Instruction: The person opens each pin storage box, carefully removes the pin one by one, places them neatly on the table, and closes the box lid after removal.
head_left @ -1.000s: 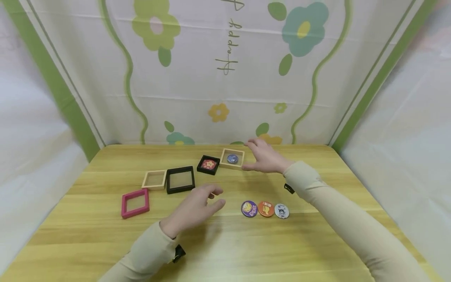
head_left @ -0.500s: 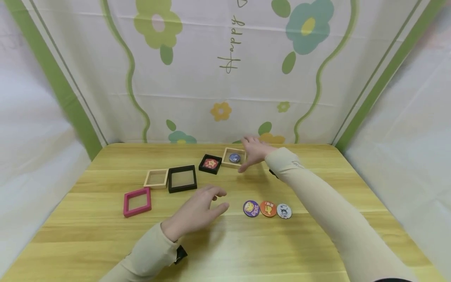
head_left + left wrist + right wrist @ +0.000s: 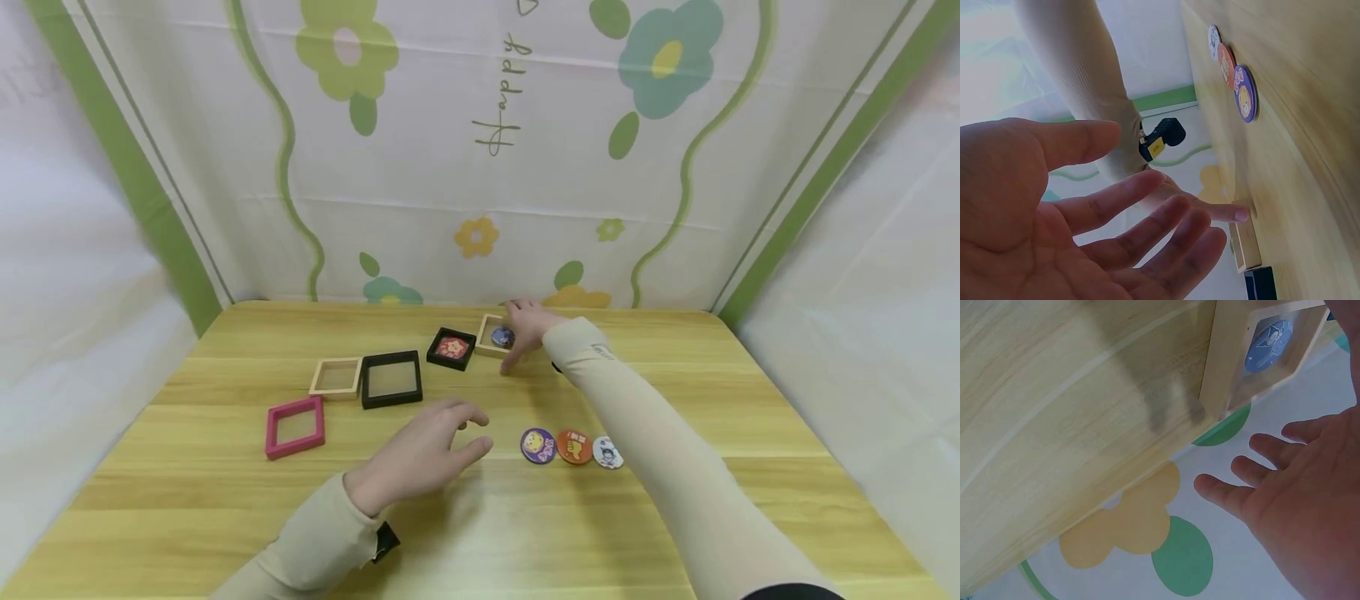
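My right hand [image 3: 527, 323] reaches over the right side of a light wooden square frame [image 3: 491, 352] at the table's back. A round blue badge [image 3: 1269, 347] lies inside that frame. Its fingers are spread and loosely bent; in the right wrist view the fingertips [image 3: 1207, 484] stand apart from the wood. In the head view the thumb points down by the front corner, and I cannot tell whether it touches. My left hand [image 3: 416, 458] hovers over the middle of the table, fingers relaxed, holding nothing. Just left of the wooden frame sits a small black frame [image 3: 450, 364] with a red star badge [image 3: 453, 347].
Three round badges, purple [image 3: 538, 446], orange [image 3: 574, 447] and white [image 3: 607, 453], lie in a row; my right sleeve [image 3: 652, 433] partly covers the white one. Leftward stand a larger black frame [image 3: 392, 402], a small wooden frame [image 3: 335, 393] and a pink frame [image 3: 295, 451]. A flowered cloth [image 3: 420, 167] hangs behind.
My right hand has moved left from beside the wooden frame to over its right side. The left hand has barely shifted. The view has turned slightly.
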The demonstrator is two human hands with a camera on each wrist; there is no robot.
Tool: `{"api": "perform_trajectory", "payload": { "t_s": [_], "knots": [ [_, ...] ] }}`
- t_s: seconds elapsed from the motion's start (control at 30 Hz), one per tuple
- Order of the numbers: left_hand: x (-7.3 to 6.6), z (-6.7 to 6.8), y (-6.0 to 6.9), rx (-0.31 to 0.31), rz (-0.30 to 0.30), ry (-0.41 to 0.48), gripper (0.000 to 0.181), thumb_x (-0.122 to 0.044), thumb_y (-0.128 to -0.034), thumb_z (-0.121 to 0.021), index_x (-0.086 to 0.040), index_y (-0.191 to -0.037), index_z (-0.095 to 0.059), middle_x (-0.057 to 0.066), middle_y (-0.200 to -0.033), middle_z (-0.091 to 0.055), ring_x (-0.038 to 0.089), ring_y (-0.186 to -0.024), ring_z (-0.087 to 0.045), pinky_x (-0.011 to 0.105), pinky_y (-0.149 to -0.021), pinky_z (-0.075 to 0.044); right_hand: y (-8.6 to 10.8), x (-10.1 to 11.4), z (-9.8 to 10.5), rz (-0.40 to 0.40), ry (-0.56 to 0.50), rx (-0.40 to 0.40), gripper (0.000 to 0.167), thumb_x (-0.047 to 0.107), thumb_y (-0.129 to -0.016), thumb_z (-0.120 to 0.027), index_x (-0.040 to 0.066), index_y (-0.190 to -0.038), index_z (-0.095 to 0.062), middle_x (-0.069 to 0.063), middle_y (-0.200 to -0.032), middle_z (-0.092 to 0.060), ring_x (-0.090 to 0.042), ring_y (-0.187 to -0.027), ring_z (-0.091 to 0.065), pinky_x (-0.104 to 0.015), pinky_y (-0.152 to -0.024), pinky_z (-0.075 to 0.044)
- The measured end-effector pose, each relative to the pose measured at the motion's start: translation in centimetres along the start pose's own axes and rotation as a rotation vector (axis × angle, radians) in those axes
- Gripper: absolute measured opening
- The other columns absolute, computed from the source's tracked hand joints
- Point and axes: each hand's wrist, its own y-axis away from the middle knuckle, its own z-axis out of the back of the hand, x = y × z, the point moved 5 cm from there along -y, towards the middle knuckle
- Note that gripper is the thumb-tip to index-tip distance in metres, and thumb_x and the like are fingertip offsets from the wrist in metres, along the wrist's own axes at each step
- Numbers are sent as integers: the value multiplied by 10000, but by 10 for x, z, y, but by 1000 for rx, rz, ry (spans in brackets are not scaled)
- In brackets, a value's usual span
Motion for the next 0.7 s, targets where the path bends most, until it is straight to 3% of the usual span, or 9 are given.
{"api": "perform_trajectory", "payload": {
  "t_s": [0.13,0.3,0.47,0.7],
  "knots": [
    [-2,4,1,-4,-3,-5,306,-319,-988,-607,-84,-1172,-675,70,-1204,-612,218,-1055,-588,398,-878,-497,-9,-2,-4,-20,-25,15,1306,516,-662,-889,5,-1563,-93,-195,-1574,-225,-368,-1428,-214,-473,-1128,-245],
    [-4,6,1,-18,-12,-5,280,-308,-989,-608,-91,-1146,-688,57,-1179,-623,196,-1035,-588,385,-862,-502,-13,-3,-6,1,-66,6,1017,385,-702,-901,-5,-1476,-369,-159,-1397,-483,-319,-1241,-480,-425,-1010,-414],
    [-5,8,2,-36,-13,0,263,-302,-989,-610,-100,-1133,-697,53,-1182,-623,193,-1032,-593,384,-850,-506,-10,-3,-6,-1,-114,-17,988,312,-699,-907,-11,-1472,-383,-167,-1441,-441,-323,-1246,-479,-429,-1013,-417],
    [-6,11,2,-56,-17,-7,253,-303,-994,-603,-108,-1118,-705,39,-1167,-619,197,-1031,-593,381,-848,-505,-5,-3,-5,33,-76,-93,904,298,-659,-914,-22,-1384,-480,-172,-1302,-511,-294,-1102,-517,-410,-913,-471]
  ]
}}
